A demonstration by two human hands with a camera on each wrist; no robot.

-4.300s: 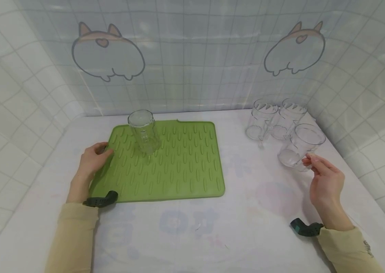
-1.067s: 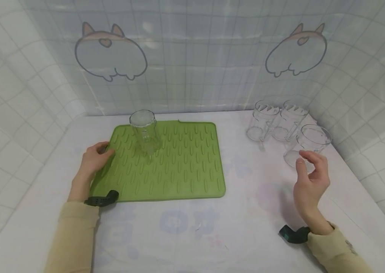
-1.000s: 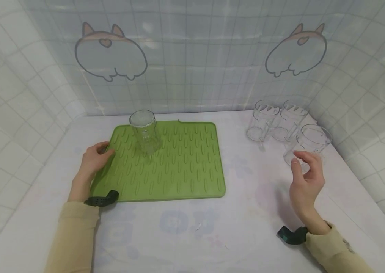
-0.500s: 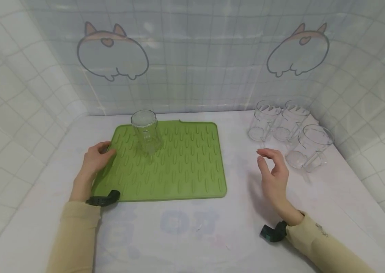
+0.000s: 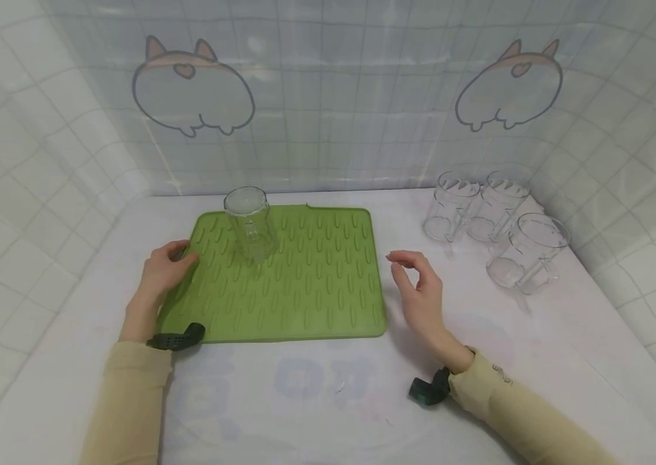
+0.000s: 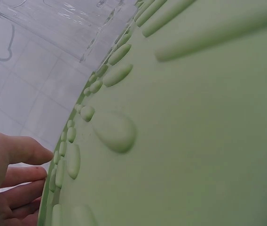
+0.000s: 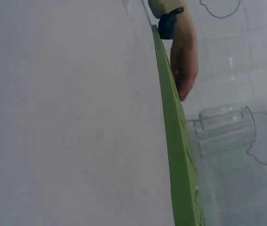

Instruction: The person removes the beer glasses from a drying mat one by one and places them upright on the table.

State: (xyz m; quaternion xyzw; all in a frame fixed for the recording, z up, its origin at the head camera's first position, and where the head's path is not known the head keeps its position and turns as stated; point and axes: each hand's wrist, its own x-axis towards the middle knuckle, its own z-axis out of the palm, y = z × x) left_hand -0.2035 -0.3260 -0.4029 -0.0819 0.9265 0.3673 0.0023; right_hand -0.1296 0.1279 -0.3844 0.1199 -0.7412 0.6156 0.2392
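Note:
My left hand (image 5: 163,266) pinches the left edge of a green ribbed drying mat (image 5: 310,284), thumb on top. In the left wrist view the left hand's thumb (image 6: 27,149) meets the mat's rim, and its fingertips disappear at that edge. A clear glass mug (image 5: 251,226) stands upright on the mat's back left part, handle toward me. Just beyond the mat's right edge, my right hand (image 5: 421,294) hovers with fingers loosely bent and holds nothing. The right wrist view does not show the right hand; there the left hand (image 7: 184,68) appears across the mat.
Three more clear glass mugs stand upright at the table's right: a back left mug (image 5: 450,206), a back right mug (image 5: 496,206) and a nearer mug (image 5: 528,252). A white patterned cloth (image 5: 316,413) covers the table. Tiled-print sheets (image 5: 351,97) rise behind and at both sides.
My right hand, earlier with its fingertips at the nearer right mug, has come away from it and moved left to the mat's right edge. The left hand stays at the mat.

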